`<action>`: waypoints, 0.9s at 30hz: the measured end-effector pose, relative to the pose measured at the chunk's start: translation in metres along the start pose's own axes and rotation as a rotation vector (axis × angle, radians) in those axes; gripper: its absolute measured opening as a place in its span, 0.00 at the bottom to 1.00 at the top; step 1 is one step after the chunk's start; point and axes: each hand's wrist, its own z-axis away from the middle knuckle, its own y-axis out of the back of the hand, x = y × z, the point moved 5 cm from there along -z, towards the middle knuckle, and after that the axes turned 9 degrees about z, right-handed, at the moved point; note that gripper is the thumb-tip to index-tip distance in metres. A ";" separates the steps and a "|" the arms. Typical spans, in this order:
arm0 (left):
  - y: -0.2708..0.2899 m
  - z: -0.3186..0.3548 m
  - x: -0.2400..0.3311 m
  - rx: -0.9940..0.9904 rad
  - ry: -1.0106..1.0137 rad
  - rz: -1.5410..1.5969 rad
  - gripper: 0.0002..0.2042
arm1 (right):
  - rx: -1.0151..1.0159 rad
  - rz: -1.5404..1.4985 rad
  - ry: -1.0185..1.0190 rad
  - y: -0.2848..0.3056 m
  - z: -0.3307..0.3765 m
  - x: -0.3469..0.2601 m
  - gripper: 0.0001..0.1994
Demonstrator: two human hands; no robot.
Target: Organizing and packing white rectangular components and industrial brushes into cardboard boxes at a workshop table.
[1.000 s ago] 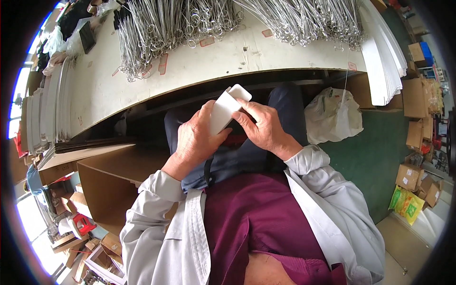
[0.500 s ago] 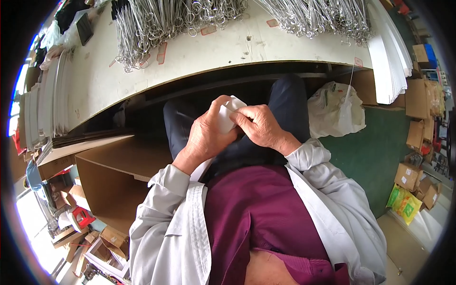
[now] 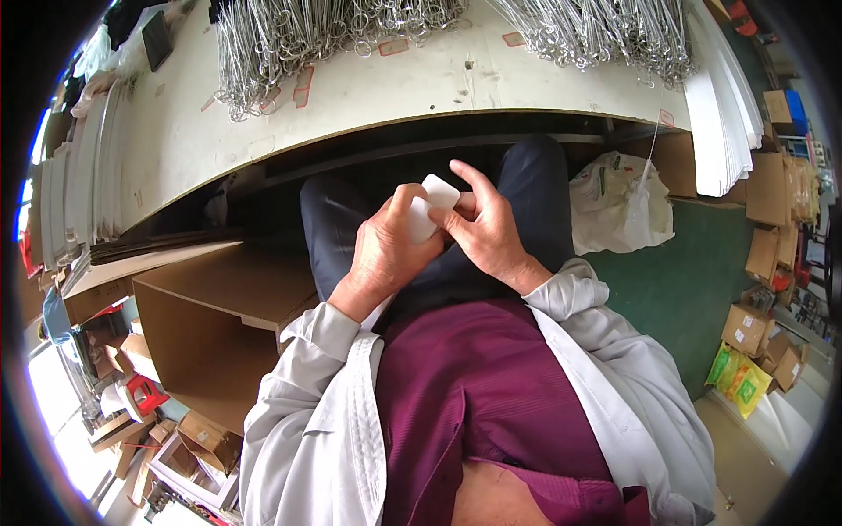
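Brown cardboard boxes (image 3: 770, 188) are stacked at the right edge, a yellow-green packet (image 3: 739, 377) lies on the floor below them, and a large open brown carton (image 3: 210, 324) stands at the left.

A long, scuffed off-white worktop (image 3: 368, 96) carries heaps of grey metal wire pieces with looped ends (image 3: 298, 35), more of them at the right (image 3: 596, 31), and stacked white flat sheets (image 3: 715, 114) along its right end.
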 end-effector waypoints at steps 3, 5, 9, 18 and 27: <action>-0.005 0.001 -0.002 0.013 0.000 -0.055 0.24 | 0.021 0.216 0.144 0.003 0.000 -0.009 0.16; -0.005 0.004 -0.006 0.037 0.057 -0.069 0.27 | 0.039 0.507 0.428 0.002 0.000 -0.022 0.14; -0.007 0.008 -0.006 0.049 0.071 -0.063 0.31 | -0.022 0.557 0.397 0.002 0.002 -0.019 0.12; -0.014 0.012 -0.013 0.105 -0.015 -0.204 0.25 | 0.007 0.121 0.028 -0.002 -0.002 -0.002 0.10; -0.016 0.017 -0.014 0.127 -0.082 -0.232 0.23 | -0.084 -0.168 -0.315 -0.007 0.001 0.016 0.07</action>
